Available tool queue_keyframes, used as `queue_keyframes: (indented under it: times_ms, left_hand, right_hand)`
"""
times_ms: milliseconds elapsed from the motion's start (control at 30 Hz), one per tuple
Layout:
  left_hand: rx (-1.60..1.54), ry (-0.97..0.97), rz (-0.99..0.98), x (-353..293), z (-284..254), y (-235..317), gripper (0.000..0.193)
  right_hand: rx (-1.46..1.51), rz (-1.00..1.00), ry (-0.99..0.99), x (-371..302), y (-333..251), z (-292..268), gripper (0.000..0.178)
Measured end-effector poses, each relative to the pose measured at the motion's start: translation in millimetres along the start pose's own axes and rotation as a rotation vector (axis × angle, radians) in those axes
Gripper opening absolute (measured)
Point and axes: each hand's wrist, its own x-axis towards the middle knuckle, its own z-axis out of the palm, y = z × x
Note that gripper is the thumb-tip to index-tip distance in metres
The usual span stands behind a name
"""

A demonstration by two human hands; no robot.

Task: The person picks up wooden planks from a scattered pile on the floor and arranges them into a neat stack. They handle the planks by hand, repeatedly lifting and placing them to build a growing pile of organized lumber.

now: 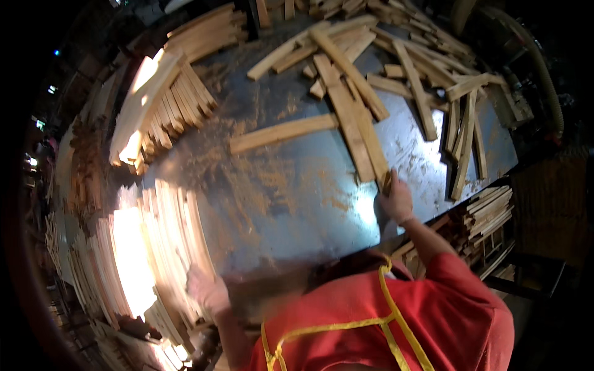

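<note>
My right hand (398, 201) is at the near end of a wooden strip (373, 146), fingers closed about that end as far as I can make out, though my own fingers hide part of the hold. The strip lies on the metal table (297, 210), stretching away from me: its long axis runs from my fingertips toward the far side, leaning a little to my left, so I have it by one end with nearly all its length beyond my hand. A second strip (342, 114) lies close along its left side, pointing much the same way, and a crosswise strip (284, 133) reaches out to the left from beside that one. Farther off and to the right, a loose pile (414, 91) lies at all angles. My left hand (208, 290) is well apart from the right, down at the near left, against the edge of a row of strips (176, 226) laid side by side, long axes running roughly away from me. It is blurred and the glare there is strong, so I cannot tell whether those fingers grip anything or merely touch. Of my two hands, the right is plainly nearer the strip.
</note>
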Motion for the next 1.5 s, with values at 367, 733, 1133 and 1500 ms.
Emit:
queue_keyframes:
  times_ms: [367,733,1133,1500]
  left_hand:
    - [-0.236,0.041,0.253,-5,-5,103,0.096]
    - [-0.805,-0.495,0.581,-22,-65,307,0.091]
    - [-1.265,-0.713,0.014,18,-30,370,0.083]
    - [-1.152,-0.46,-0.119,-16,-64,201,0.07]
  right_hand:
    - [0.974,0.057,0.157,31,-58,-41,0.067]
    - [0.33,0.084,-0.015,379,-57,-61,0.092]
    - [1.083,0.065,-0.62,130,-156,-7,0.083]
    - [1.284,-0.132,-1.28,-56,-236,37,0.082]
